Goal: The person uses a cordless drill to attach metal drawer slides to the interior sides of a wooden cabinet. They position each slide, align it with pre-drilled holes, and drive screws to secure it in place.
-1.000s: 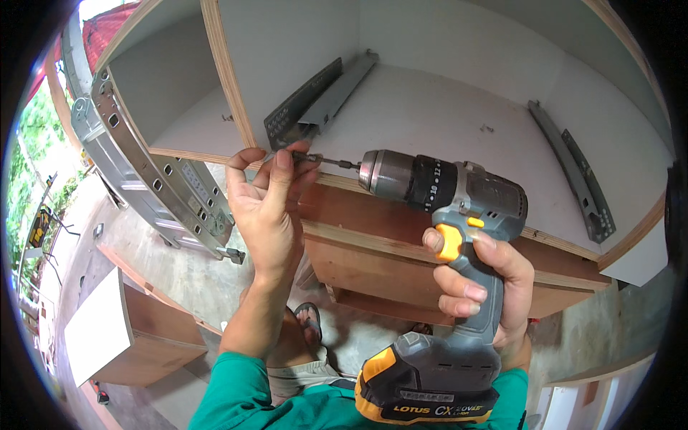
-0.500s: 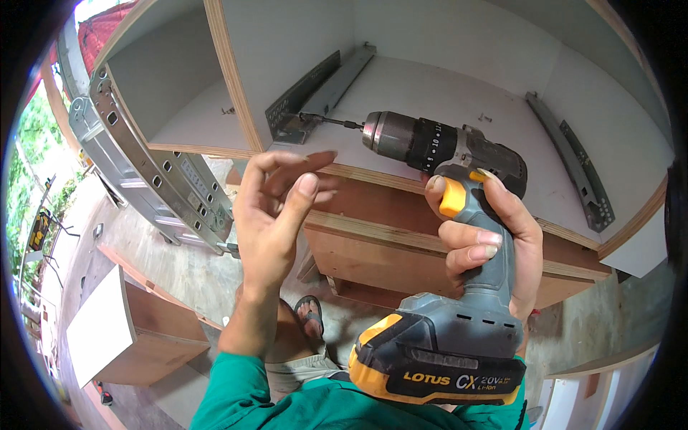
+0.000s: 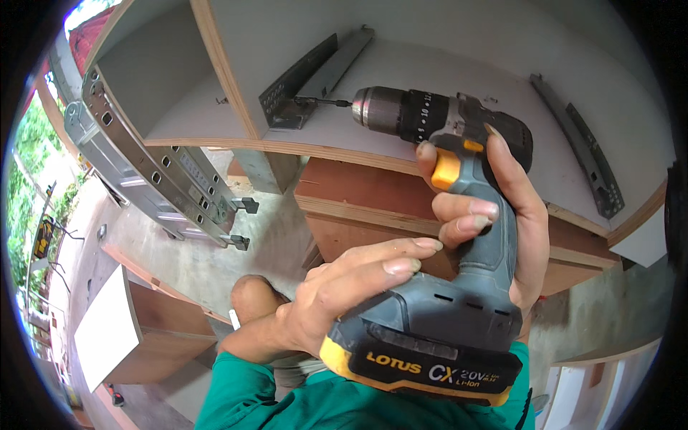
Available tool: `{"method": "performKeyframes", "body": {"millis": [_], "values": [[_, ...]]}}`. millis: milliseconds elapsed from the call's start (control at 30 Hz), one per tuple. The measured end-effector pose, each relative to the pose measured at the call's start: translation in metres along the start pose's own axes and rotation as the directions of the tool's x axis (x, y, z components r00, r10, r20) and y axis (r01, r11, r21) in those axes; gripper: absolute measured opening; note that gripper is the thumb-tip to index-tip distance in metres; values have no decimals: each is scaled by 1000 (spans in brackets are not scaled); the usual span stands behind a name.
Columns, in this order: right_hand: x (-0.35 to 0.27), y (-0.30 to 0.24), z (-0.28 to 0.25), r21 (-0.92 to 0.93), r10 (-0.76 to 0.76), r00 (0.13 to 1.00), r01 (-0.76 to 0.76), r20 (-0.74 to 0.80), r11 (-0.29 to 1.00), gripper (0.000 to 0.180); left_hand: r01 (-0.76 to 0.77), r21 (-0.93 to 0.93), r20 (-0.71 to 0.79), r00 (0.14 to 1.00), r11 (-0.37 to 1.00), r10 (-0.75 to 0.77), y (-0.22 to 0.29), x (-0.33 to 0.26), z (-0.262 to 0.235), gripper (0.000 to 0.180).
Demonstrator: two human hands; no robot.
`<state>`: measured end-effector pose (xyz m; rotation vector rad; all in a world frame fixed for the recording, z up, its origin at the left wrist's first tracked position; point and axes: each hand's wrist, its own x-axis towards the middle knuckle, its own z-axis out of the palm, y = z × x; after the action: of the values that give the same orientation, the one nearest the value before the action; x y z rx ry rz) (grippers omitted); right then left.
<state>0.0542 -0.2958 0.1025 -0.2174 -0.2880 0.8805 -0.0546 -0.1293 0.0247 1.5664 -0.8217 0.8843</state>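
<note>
Head view: right hand (image 3: 502, 215) grips the drill (image 3: 444, 236) by its handle, bit on the far slide bracket (image 3: 287, 107); left hand (image 3: 344, 294), fingers loosely curled, steadies its battery base. Drill looks heavy, rigid.

A yellow-lettered label band (image 3: 423, 369) on the drill's battery.
</note>
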Motion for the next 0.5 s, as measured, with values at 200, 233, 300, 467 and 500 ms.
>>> {"method": "performKeyframes", "body": {"millis": [200, 233, 300, 467, 500], "values": [[0, -11, -8, -30, 92, 994, -91, 51, 995, 74, -35, -13, 38, 999, 999, 36, -1, 5, 5, 76], [-1, -14, -7, -64, 115, 992, -112, 52, 992, 77, -47, -16, 45, 998, 999, 48, -1, 5, 5, 76], [-9, -9, -2, -203, -7, 1000, 8, 4, 979, 79, -71, -21, 53, 996, 997, 72, -3, 6, 7, 75], [-42, -22, -17, -849, -229, 964, 230, 133, 476, 90, -110, -4, 46, 993, 994, 111, -6, 7, 7, 74], [-53, -34, -13, -932, -253, 958, 210, 135, 296, 89, -114, -9, 43, 993, 993, 114, -7, 9, 8, 74]]}}
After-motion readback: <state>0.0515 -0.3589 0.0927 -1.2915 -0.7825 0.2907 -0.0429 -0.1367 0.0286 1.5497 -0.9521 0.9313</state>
